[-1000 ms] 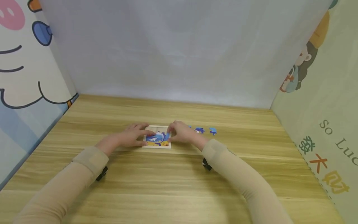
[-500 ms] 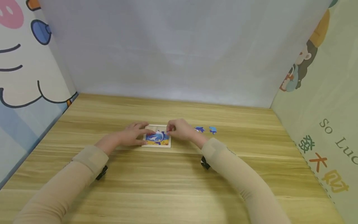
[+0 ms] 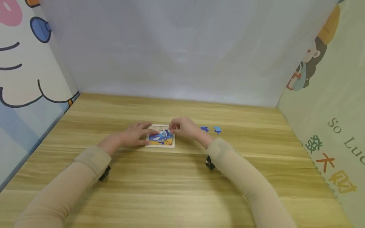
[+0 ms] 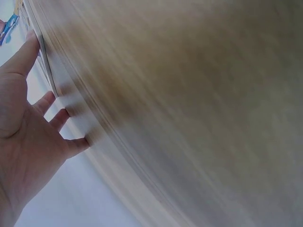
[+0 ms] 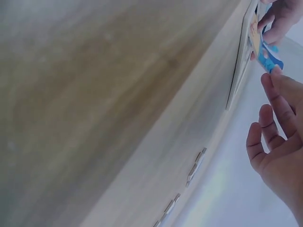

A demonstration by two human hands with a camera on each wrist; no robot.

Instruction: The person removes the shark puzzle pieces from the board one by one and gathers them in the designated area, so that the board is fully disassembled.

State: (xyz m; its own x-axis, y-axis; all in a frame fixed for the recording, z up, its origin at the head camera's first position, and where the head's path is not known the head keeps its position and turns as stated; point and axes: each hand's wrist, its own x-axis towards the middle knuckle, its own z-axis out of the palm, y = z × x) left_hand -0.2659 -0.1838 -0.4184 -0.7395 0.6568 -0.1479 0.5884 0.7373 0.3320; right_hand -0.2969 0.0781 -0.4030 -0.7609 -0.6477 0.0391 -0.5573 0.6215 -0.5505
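Observation:
A small jigsaw puzzle in a pale wooden tray (image 3: 160,146) lies mid-table, its blue and yellow sea picture partly filled and bare wood showing along the top. My left hand (image 3: 137,134) rests at the tray's left side, fingers spread, index fingertip over the picture. In the left wrist view, the thumb of that left hand (image 4: 28,113) lies along the tray's edge. With thumb and index finger, my right hand (image 3: 185,128) pinches a blue puzzle piece (image 5: 272,65) at the tray's upper right; the other fingers curl loosely. The fingers partly cover this piece.
Two loose blue puzzle pieces, one dark blue (image 3: 204,129) and one lighter (image 3: 217,130), lie on the wooden table (image 3: 159,183) to the right of my right hand. A pale curtain (image 3: 176,57) hangs behind the table, and printed panels stand at both sides.
My right hand has shifted slightly up along the tray's right side, and its thumb and index finger have closed together on the piece. The left hand stays in place. The head view has tilted slightly.

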